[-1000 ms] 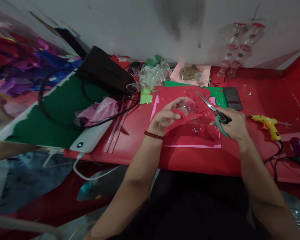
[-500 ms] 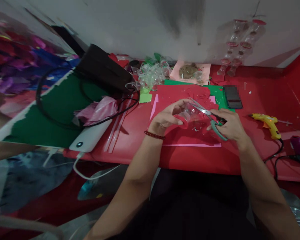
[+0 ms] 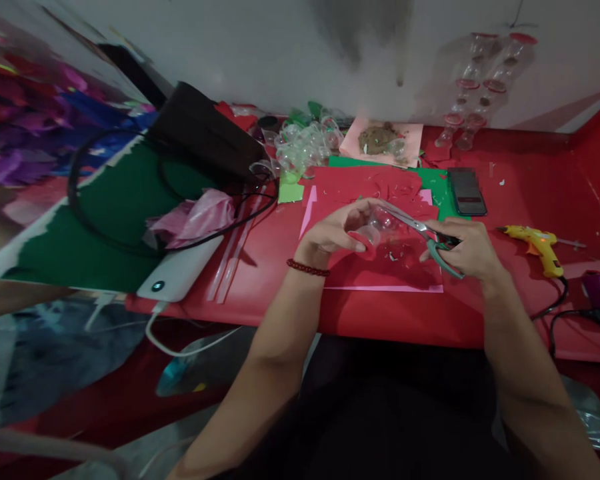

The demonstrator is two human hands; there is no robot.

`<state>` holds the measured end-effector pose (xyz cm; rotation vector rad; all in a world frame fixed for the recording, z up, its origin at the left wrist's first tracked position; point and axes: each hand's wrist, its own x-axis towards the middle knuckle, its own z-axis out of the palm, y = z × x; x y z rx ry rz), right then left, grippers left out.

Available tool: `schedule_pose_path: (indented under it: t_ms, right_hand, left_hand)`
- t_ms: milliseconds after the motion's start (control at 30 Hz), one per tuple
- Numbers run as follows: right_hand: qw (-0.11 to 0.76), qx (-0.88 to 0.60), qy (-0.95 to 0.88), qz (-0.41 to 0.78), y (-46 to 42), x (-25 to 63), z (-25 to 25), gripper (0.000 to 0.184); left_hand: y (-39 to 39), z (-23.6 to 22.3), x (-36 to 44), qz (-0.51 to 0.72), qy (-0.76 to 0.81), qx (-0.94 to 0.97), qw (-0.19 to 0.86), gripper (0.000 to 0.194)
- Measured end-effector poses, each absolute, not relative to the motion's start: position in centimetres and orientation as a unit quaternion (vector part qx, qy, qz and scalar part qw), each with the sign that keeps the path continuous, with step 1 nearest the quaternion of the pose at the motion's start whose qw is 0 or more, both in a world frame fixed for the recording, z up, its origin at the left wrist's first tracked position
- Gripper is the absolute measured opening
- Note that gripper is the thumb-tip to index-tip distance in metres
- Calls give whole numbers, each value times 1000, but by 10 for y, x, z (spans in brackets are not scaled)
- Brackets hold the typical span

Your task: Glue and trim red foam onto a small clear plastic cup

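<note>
My left hand (image 3: 336,230) is closed around a clear plastic hourglass-shaped piece (image 3: 370,235) that looks like small cups joined together, with a red disc on its near end. In my right hand (image 3: 470,248) are scissors (image 3: 433,241) with green-grey handles. Their blades look nearly closed, and the tips reach the far end of the piece, by my left fingertips. Beneath both hands lie red sheets (image 3: 340,270) strewn with small scraps. My fingers partly cover the clear piece.
A yellow glue gun (image 3: 543,248) and a phone (image 3: 466,192) lie to the right. Clear cups (image 3: 305,150) are heaped at the back beside pink paper (image 3: 353,143) bearing a brown pile. A white power bank (image 3: 177,277) sits left. Hourglass-shaped pieces (image 3: 467,83) hang on the wall.
My right hand has drawn the scissors slightly to the right, and the blades look closer together. My left hand still holds the clear piece in almost the same place.
</note>
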<state>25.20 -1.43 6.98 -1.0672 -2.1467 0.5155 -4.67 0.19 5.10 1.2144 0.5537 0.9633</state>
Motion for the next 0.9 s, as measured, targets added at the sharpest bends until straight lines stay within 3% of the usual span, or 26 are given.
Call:
schedule_pose_path:
  t_ms: [467, 667, 767, 900]
  right_hand:
    - [305, -399, -845, 184, -13, 261, 76, 29]
    - [373, -447, -792, 184, -15, 253, 70, 25]
    - [412, -465, -767, 161, -12, 252, 64, 39]
    - [385, -474, -779, 145, -7, 252, 54, 49]
  left_hand:
    - [3, 56, -51, 377, 248, 580, 678, 70]
    - [2, 50, -46, 487, 264, 484, 678, 70]
    - [4, 48, -37, 547, 260, 392, 693, 61]
    - [9, 46, -29, 573, 247, 311, 717, 47]
